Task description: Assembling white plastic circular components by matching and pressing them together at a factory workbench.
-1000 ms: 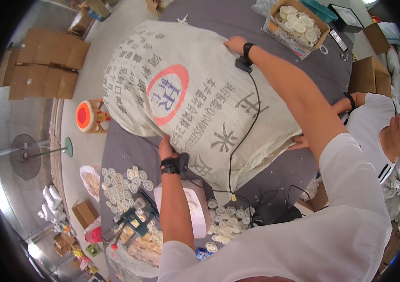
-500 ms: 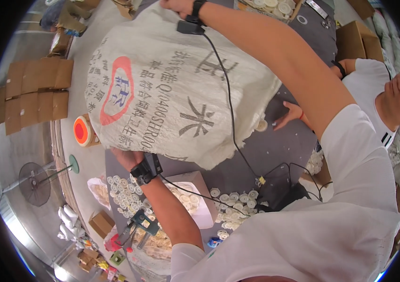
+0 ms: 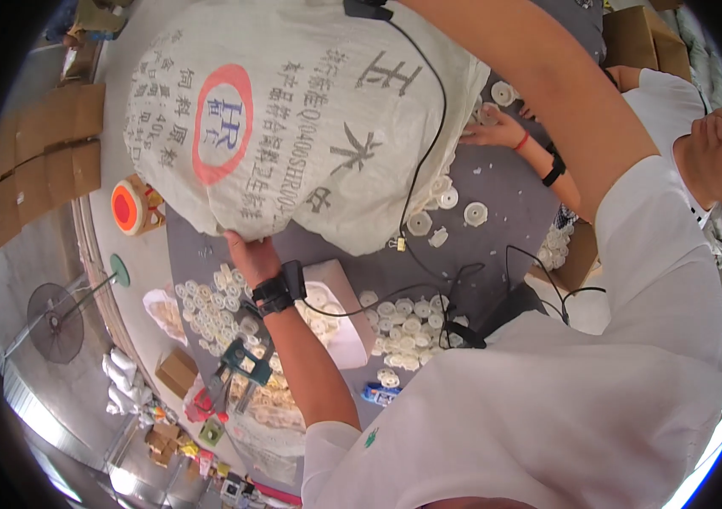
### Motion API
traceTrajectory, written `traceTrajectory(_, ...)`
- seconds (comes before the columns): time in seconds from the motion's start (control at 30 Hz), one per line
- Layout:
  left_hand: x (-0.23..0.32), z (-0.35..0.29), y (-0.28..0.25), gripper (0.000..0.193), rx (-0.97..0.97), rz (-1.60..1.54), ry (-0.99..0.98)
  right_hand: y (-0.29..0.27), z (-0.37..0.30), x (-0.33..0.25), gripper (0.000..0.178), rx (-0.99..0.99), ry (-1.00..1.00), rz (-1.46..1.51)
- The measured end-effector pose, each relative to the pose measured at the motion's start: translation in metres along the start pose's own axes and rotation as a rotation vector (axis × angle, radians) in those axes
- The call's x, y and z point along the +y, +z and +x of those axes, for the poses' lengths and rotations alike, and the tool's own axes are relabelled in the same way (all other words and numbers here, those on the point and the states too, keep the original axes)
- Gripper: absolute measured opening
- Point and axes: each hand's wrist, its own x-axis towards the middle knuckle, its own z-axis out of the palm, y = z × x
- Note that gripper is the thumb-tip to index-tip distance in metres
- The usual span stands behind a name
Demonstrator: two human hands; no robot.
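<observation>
A large white woven sack (image 3: 319, 110), with dark print and a red ring, lies tilted across the table, its mouth toward the right. My left hand (image 3: 252, 256) grips its lower edge, thumb against the cloth. Over the sack's top reaches my right arm (image 3: 539, 76); the hand itself is beyond the upper edge of the picture. White round plastic parts (image 3: 446, 197) lie at the sack's mouth, a few loose on the grey tabletop (image 3: 497, 182). A co-worker's hand (image 3: 497, 131) with a red wristband is at the mouth, near more of these parts.
A white box (image 3: 348, 327) of parts stands beside my left forearm, between heaps of white parts (image 3: 408, 331). A teal-green tool (image 3: 246, 363) is near. Black cables (image 3: 433, 144) hang across the sack and table. Cardboard boxes (image 3: 47, 161) and a fan (image 3: 55, 322) stand at left.
The sack has shifted up and left, and more white parts now lie at its mouth. My right hand has left the picture. The co-worker's hand has moved up to the mouth.
</observation>
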Motion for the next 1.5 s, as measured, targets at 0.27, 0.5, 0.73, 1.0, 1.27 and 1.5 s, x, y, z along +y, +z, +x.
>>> traceTrajectory(0.27, -0.096, -0.021, 0.033, 0.050, -0.303, 0.645, 0.098, -0.118, -0.163, -0.082, 0.054, 0.204, -0.012, 0.003)
traceTrajectory(0.5, -0.057, 0.001, 0.098, 0.033, -0.180, -0.292, -0.244, -0.132, -0.395, -0.145, 0.024, 0.363, 0.100, 0.163)
traceTrajectory(0.73, 0.011, -0.034, 0.192, 0.043, -0.385, -0.378, -0.032, -0.077, -0.562, -0.147, 0.027, 0.227, 0.367, 0.078)
traceTrajectory(1.0, 0.025, -0.032, 0.181, 0.047, -0.334, -0.320, -0.121, -0.025, -0.684, -0.091, 0.037, -0.168, 0.530, -0.068)
traceTrajectory(1.27, 0.003, -0.057, 0.134, 0.048, -0.227, -0.254, -0.156, -0.019, -0.705, -0.080, 0.063, -0.405, 0.559, -0.038)
traceTrajectory(1.5, -0.003, -0.146, 0.056, 0.065, -0.362, -0.174, -0.109, -0.034, -0.721, -0.118, 0.054, -0.525, 0.555, -0.217)
